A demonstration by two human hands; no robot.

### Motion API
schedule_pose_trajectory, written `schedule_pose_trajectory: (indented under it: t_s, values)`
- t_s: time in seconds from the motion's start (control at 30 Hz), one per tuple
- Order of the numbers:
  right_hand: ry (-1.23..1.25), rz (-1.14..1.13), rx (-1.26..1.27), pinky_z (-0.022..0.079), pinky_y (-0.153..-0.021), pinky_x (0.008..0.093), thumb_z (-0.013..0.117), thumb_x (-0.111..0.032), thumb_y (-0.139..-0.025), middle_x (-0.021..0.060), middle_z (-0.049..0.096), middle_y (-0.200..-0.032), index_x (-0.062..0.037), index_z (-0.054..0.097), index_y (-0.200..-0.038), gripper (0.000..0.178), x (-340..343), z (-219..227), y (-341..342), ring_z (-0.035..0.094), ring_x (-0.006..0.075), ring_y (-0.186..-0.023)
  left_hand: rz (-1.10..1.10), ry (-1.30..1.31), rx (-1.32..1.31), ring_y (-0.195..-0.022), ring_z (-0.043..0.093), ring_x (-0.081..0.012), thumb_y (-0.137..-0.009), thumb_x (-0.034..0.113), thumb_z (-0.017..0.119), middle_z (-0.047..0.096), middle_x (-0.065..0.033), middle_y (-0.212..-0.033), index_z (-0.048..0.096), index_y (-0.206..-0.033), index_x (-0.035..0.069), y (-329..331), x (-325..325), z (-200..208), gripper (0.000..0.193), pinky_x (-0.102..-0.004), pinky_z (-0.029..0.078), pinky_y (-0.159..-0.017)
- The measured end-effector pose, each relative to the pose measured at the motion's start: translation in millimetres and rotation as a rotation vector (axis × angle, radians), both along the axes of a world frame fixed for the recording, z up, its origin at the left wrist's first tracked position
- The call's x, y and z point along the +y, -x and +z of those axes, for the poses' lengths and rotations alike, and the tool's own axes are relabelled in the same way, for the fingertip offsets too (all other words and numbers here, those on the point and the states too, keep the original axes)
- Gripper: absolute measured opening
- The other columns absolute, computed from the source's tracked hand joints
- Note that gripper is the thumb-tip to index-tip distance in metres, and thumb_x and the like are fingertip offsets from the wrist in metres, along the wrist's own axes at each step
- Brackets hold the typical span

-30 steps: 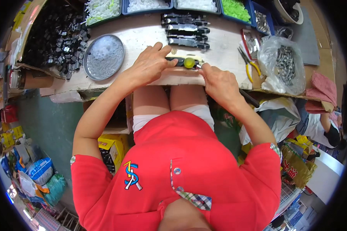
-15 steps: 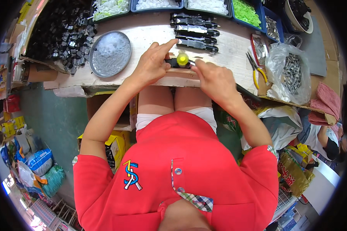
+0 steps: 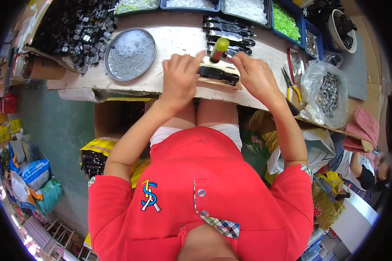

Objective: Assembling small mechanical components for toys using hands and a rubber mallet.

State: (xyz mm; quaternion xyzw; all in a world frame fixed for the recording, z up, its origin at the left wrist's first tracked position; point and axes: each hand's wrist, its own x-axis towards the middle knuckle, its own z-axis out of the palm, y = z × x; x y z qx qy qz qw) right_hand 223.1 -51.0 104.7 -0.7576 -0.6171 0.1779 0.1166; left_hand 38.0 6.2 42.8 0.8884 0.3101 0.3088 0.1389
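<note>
1. Yellow-headed hammer [image 3: 220, 49] has shifted from above the black part [image 3: 220, 75] to beyond it, the right hand [image 3: 258, 79] with its grip clamped on the hammer.
2. Clean work probably needs the left hand [image 3: 179, 79], at the part's left end, kept clear; whether its grip pinches anything cannot be told.
3. Slim and glossy, the part lies crosswise near the front edge of the tabletop [image 3: 174, 41].

Bare left forearm [image 3: 137, 126] angled forward and inward from bent left elbow [image 3: 117, 163]; bare left grip [image 3: 179, 80] back upward, knuckles bent, index finger [image 3: 199, 58] stretched forward and right, thumb unclear
Bare right forearm [image 3: 291, 130] slanting forward and inward; right wrist [image 3: 275, 100] near straight; bare right grip [image 3: 256, 78] curled inward, fingertips [image 3: 238, 60] drawn together, pointing left; both grips apart, roughly level ahead of torso
</note>
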Motion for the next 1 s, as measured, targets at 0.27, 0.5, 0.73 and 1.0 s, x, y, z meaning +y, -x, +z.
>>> schedule_pose_trajectory:
  t_s: [0.27,0.5,0.73,1.0]
  values:
    - [-0.096,0.196,-0.112,0.045,-0.054,0.0432,0.047,-0.020,-0.084,0.0154,0.060,-0.070,-0.0040,0.052,-0.081,0.017,4,-18,32,0.058,0.0351,-0.063,-0.122,-0.153,-0.040,-0.113,0.045,-0.0284,-0.074,0.011,0.049,0.050,-0.0146,-0.116,0.054,-0.107,0.000,-15,-57,-33,0.035,-0.0437,0.035,-0.093]
    - [-0.118,0.132,-0.019,0.043,-0.058,0.0471,0.043,-0.023,-0.086,0.0163,0.060,-0.069,-0.0079,0.052,-0.086,0.018,3,-24,28,0.057,0.0369,-0.065,-0.213,-0.164,-0.079,-0.110,0.047,-0.0278,-0.071,0.009,0.052,0.053,-0.0132,-0.113,0.056,-0.105,0.001,-13,-48,-33,0.035,-0.0426,0.034,-0.092]
    - [-0.356,-0.308,-0.120,0.043,-0.058,0.0440,0.044,-0.024,-0.088,0.0148,0.060,-0.072,-0.0109,0.057,-0.096,0.020,-46,-29,-36,0.058,0.0346,-0.067,-0.262,-0.089,-0.101,-0.093,0.051,-0.0234,-0.065,0.001,0.052,0.054,-0.0083,-0.098,0.057,-0.099,0.009,-7,2,-26,0.036,-0.0382,0.033,-0.080]
    - [-0.312,-0.291,-0.427,0.040,-0.066,0.0425,0.054,-0.012,-0.081,0.0135,0.052,-0.086,-0.0071,0.055,-0.103,0.023,-92,-72,-73,0.051,0.0322,-0.080,-0.504,-0.023,-0.160,-0.082,0.048,-0.0250,-0.060,-0.006,0.053,0.052,-0.0092,-0.087,0.057,-0.096,0.006,-26,32,5,0.038,-0.0339,0.036,-0.072]
